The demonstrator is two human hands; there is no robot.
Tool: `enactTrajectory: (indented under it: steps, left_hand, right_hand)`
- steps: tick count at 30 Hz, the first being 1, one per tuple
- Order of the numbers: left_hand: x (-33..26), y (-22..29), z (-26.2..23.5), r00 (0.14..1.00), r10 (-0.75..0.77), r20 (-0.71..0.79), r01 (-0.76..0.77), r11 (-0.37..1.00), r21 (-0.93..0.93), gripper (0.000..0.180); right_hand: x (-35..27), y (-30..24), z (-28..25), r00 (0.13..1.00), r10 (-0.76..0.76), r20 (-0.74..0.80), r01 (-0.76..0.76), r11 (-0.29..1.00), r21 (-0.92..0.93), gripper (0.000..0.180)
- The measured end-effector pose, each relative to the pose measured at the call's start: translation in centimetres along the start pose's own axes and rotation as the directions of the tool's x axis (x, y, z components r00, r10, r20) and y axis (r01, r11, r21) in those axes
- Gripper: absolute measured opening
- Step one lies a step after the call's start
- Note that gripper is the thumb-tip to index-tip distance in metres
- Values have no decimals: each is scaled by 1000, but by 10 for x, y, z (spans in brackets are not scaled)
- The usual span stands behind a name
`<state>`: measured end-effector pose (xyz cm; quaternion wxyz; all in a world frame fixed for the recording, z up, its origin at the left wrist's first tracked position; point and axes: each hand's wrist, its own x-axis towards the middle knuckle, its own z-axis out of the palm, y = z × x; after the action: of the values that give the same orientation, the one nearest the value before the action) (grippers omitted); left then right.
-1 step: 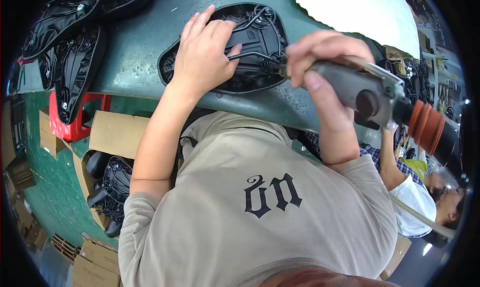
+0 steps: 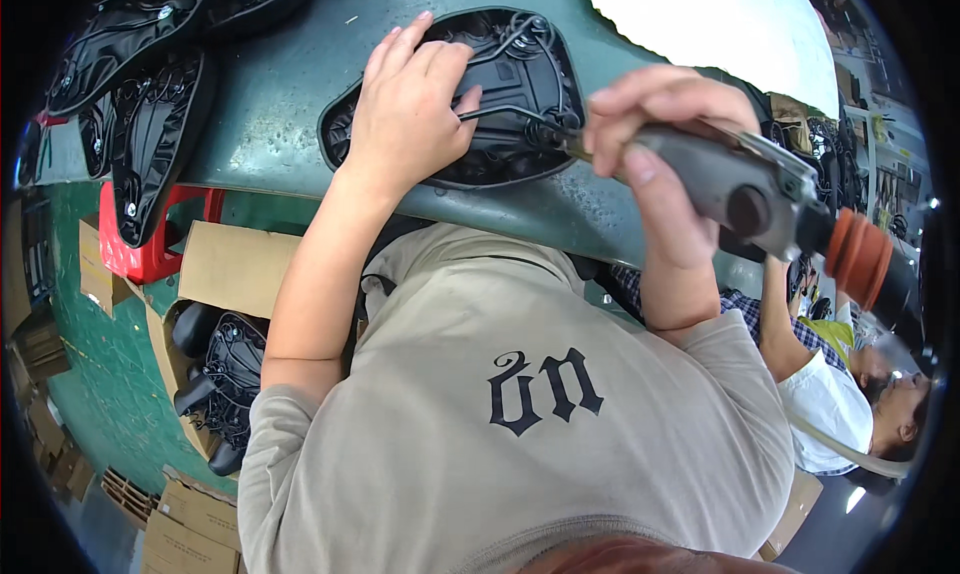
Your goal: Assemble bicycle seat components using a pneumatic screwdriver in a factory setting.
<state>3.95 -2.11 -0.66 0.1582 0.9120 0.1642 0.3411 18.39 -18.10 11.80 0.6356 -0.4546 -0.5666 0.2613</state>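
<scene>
A black bicycle saddle (image 2: pixel 505 89) lies upside down on the green worktable, its hollow underside and bent metal rails facing up. My left hand (image 2: pixel 410 109) rests across the saddle's narrower left part, fingers stretched out and thumb beside a rail (image 2: pixel 510 112). In my right hand (image 2: pixel 665 124) is a grey metal air tool (image 2: pixel 725 179), apparently a staple gun, with my fingers wrapped round its body. Its thin nose points left at the saddle's right rim; whether it touches cannot be made out. Behind the tool comes an orange ribbed collar (image 2: pixel 858 259).
More upturned saddles (image 2: pixel 155 124) lie at the table's left end, above a red stool (image 2: pixel 150 259). A cardboard box (image 2: pixel 245 259) of black saddles stands below on the left. A white sheet (image 2: pixel 720 29) covers the far right. Another person (image 2: pixel 830 404) is at the right.
My right hand and the air tool have shifted slightly right, drawing the nose back a little from the saddle. The saddle has moved a touch right. My left hand stays in place.
</scene>
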Motion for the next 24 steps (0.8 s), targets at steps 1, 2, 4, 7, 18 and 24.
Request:
enactTrajectory:
  steps: [1, 2, 4, 7, 18, 24]
  left_hand:
    - [-1, 0, 0, 1000, 11, -12, -11, 1000, 3, 35]
    - [0, 5, 0, 1000, 18, -21, -19, 999, -33, 28]
    - [-2, 13, 7, 998, 41, -57, -43, 999, -27, 21]
    - [-4, 21, 16, 998, 6, -64, -2, 998, 67, 14]
    - [-4, 29, 14, 1000, -18, -20, 20, 993, 119, 17]
    - [0, -5, -25, 975, 141, 173, -119, 985, -128, 36]
  right_hand:
    - [-3, -1, -4, 999, -32, -2, 32, 999, 27, 34]
    - [-6, -5, -4, 998, -61, 28, 62, 998, -27, 35]
    - [-13, -14, -1, 999, -43, 6, 43, 998, -34, 32]
    - [-13, -9, -1, 996, 25, -81, -21, 998, 59, 35]
    - [-25, -28, -51, 966, -83, -244, 107, 990, 90, 35]
    - [-16, -47, -73, 982, -145, -123, 170, 960, 224, 42]
